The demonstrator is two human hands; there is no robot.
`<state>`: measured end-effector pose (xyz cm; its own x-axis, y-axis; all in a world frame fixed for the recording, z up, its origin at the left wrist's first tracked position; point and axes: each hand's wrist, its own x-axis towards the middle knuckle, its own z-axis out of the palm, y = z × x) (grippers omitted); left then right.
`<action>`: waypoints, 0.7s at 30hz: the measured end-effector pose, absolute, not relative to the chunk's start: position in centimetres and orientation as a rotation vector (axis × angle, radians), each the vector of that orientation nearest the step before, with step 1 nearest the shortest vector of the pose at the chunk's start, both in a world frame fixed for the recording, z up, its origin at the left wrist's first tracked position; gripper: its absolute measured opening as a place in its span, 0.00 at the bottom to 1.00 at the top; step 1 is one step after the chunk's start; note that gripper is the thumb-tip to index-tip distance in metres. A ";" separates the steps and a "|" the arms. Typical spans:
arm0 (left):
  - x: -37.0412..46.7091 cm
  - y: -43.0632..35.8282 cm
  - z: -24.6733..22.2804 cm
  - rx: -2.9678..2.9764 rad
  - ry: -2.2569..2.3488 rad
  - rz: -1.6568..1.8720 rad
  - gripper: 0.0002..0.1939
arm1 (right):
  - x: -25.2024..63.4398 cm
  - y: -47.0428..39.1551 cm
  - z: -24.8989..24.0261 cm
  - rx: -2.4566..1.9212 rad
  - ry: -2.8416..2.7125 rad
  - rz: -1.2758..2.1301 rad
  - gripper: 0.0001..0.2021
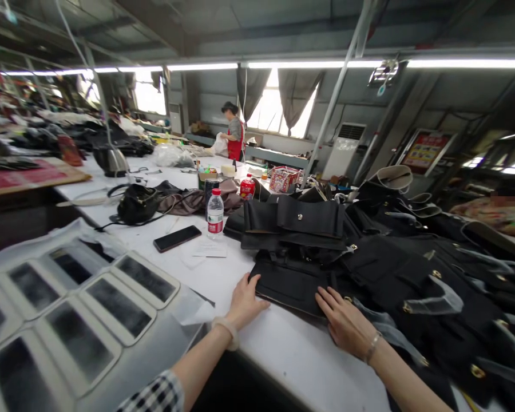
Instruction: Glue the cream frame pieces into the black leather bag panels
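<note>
A flat black leather bag piece [289, 283] lies near the table's front edge, between my two hands. At its left corner is my left hand [245, 303], thumb and fingers apart and fingertips touching the edge. My right hand [347, 326] rests with outstretched fingers on the piece's right end, its fingertips on the black surface. Just behind stands a stack of black leather bag parts [300, 220], the upper flap bearing a small metal stud. Black bags [395, 269] with gold-coloured fittings and clear wrapped straps heap up beside my right arm.
On the left, a translucent sheet [171, 335] carries several pale-framed dark panels [118, 306]. A phone [177, 238], water bottle [215, 213], red container [247, 187] and small black bag [137, 203] stand or lie farther back. A person in a red apron [235, 140] works across the table.
</note>
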<state>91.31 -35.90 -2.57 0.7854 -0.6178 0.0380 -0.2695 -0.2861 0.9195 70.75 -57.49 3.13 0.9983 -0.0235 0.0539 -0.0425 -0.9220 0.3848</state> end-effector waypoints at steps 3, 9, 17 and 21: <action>91.5 -36.5 -3.0 1.773 -0.587 -0.372 0.37 | 71.6 -57.2 4.2 2.743 -0.063 0.094 0.26; 92.5 -34.1 -0.8 1.396 -0.281 -0.453 0.34 | 74.3 -53.3 9.0 2.818 -0.295 0.272 0.17; 84.6 -25.3 2.6 0.729 0.054 -0.702 0.20 | 69.6 -42.4 14.5 3.130 -0.699 0.586 0.19; 78.0 -21.2 3.2 0.598 0.042 -0.903 0.23 | 65.5 -36.7 14.4 3.641 -1.039 0.671 0.20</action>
